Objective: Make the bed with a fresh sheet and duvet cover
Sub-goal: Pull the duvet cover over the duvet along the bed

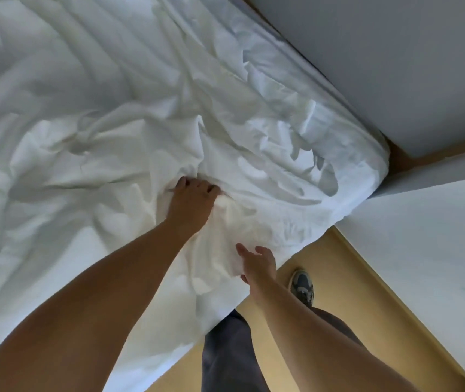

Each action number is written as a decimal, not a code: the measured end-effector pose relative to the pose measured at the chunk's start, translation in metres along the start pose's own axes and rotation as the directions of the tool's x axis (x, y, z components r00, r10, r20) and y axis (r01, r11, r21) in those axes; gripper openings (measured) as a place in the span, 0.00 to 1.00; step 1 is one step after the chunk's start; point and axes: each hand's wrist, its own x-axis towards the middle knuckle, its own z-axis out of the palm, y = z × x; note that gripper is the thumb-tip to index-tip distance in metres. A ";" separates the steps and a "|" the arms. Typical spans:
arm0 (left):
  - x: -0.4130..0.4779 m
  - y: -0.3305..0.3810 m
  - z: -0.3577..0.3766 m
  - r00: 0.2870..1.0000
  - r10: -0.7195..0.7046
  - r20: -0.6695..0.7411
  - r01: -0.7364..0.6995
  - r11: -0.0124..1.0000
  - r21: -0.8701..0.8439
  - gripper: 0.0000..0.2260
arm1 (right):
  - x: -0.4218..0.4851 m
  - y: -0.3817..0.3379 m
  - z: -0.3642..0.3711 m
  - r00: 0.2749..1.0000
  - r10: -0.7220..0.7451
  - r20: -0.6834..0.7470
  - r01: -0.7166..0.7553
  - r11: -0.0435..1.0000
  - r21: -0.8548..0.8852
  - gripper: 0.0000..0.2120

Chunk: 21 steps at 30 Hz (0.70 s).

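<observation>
A crumpled white duvet cover lies spread over the bed and bunches into folds near the bed's corner. My left hand reaches onto the bed with its fingers curled into a fold of the white fabric, gripping it. My right hand is lower, at the bed's near edge, fingers loosely spread, its palm against the hanging fabric. Whether it holds the cloth is unclear.
A white wall runs along the far side of the bed. A white panel or door stands at the right. Wooden floor lies beside the bed, with my shoe and trouser leg on it.
</observation>
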 end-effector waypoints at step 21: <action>-0.147 -0.124 -0.160 0.942 -0.258 -0.217 -0.049 0.532 -0.845 0.06 | -0.207 -0.113 0.028 0.644 -0.451 0.618 0.145 0.865 0.480 0.29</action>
